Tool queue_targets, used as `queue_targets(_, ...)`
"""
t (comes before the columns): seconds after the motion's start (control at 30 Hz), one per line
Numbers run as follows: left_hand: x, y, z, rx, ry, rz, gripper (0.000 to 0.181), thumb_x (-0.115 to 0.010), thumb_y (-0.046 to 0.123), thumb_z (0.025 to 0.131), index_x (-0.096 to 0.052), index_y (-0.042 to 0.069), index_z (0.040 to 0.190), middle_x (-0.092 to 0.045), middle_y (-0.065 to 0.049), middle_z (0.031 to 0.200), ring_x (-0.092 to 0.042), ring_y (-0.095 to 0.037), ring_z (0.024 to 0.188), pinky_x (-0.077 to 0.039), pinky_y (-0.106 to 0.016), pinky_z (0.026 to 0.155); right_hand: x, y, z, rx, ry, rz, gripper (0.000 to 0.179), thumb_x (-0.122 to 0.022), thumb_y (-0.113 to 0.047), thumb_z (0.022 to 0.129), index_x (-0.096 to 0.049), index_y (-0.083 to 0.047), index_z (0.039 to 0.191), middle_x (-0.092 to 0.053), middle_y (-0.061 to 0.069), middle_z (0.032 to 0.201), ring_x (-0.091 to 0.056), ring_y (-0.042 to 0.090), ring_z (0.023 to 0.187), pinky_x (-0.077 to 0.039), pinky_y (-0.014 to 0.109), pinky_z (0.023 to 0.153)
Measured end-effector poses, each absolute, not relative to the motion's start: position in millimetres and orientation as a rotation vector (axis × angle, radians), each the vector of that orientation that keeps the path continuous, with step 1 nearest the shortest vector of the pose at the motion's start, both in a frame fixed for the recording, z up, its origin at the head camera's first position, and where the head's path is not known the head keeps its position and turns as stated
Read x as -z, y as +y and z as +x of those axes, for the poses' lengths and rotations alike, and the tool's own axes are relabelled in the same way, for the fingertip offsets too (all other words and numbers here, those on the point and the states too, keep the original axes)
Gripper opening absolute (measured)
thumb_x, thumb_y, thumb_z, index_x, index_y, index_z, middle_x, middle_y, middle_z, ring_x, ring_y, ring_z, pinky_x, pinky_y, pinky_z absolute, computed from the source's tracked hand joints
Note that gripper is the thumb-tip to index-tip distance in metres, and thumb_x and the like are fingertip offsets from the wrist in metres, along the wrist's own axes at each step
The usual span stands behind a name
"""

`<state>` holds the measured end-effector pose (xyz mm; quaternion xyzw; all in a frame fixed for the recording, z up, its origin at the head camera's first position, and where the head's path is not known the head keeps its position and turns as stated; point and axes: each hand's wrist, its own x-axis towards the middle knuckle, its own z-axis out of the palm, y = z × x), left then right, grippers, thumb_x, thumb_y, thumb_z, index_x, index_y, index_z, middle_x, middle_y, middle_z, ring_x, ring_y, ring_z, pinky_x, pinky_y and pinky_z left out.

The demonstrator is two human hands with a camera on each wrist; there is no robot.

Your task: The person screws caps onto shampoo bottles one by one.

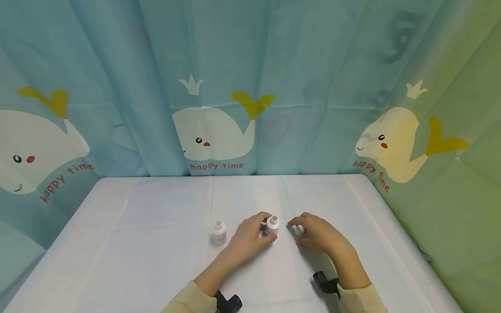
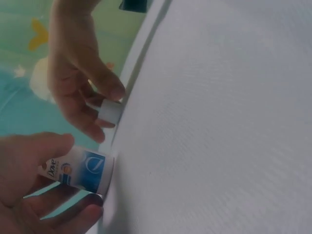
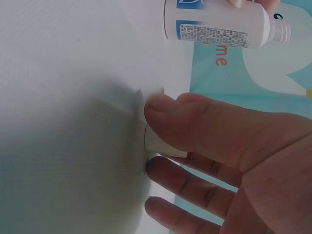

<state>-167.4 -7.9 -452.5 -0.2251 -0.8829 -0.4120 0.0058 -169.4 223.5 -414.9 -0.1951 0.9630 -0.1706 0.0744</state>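
A small white bottle with an open neck stands upright in my left hand, held between thumb and fingers. In the left wrist view its blue band and "Dove" label show. My right hand is a short way to the right, its thumb and fingers about a small white cap low on the table. The right wrist view has the thumb partly covering this cap. A second white bottle, also open at the neck, stands left of my left hand.
A white cloth covers the table. Behind it hangs a blue-green curtain printed with whales, and a greener side runs along the right edge. Dark wrist mounts sit at both cuffs.
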Motion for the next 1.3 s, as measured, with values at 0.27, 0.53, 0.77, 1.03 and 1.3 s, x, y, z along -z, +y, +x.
queue_targets(0.27,453.1,-6.8,-167.8,1.302,-2.774,-0.672,0.04,-0.076,0.03,0.087,-0.06,0.017,0.122,-0.069,0.004,0.116,-0.064,-0.01,0.096,-0.051,-0.033,0.084,418.2,222.4,-170.5,0.536,2.897,-0.575,0.029,-0.082,-0.002,0.075,-0.073,-0.018,0.098,-0.063,-0.006,0.095,-0.056,0.011,0.082,-0.05,0.035,0.075)
queue_targets(0.53,451.6,-8.7,-165.0,1.281,-2.767,-0.743,0.037,-0.077,0.033,0.086,-0.061,0.02,0.118,-0.066,0.008,0.102,-0.06,-0.012,0.087,-0.047,-0.026,0.075,417.1,225.6,-171.1,0.524,2.915,-0.678,0.025,-0.079,0.0,0.076,-0.069,-0.019,0.089,-0.06,-0.009,0.087,-0.051,0.009,0.076,-0.047,0.032,0.069)
queue_targets(0.77,448.8,-13.7,-159.3,1.273,-2.756,-0.764,0.035,-0.076,0.032,0.087,-0.061,0.023,0.117,-0.065,0.012,0.105,-0.059,-0.01,0.09,-0.047,-0.027,0.079,412.2,223.3,-168.4,0.527,2.981,-0.801,0.023,-0.075,0.0,0.079,-0.07,-0.016,0.094,-0.063,-0.009,0.093,-0.057,0.01,0.08,-0.051,0.033,0.073)
queue_targets(1.03,444.8,-21.2,-153.5,1.327,-2.709,-0.818,0.034,-0.077,0.031,0.087,-0.061,0.021,0.116,-0.068,0.01,0.109,-0.062,-0.008,0.1,-0.053,-0.03,0.088,406.3,220.0,-166.7,0.561,3.04,-0.901,0.022,-0.078,-0.004,0.081,-0.071,-0.014,0.1,-0.07,-0.007,0.096,-0.064,0.012,0.085,-0.055,0.034,0.076)
queue_targets(1.3,433.6,-28.1,-149.9,1.445,-2.634,-0.838,0.034,-0.077,0.026,0.087,-0.062,0.019,0.116,-0.067,0.01,0.106,-0.062,-0.007,0.101,-0.055,-0.03,0.09,395.4,218.0,-162.9,0.707,3.026,-0.991,0.023,-0.078,-0.003,0.082,-0.072,-0.014,0.101,-0.071,-0.005,0.099,-0.065,0.011,0.084,-0.055,0.031,0.075)
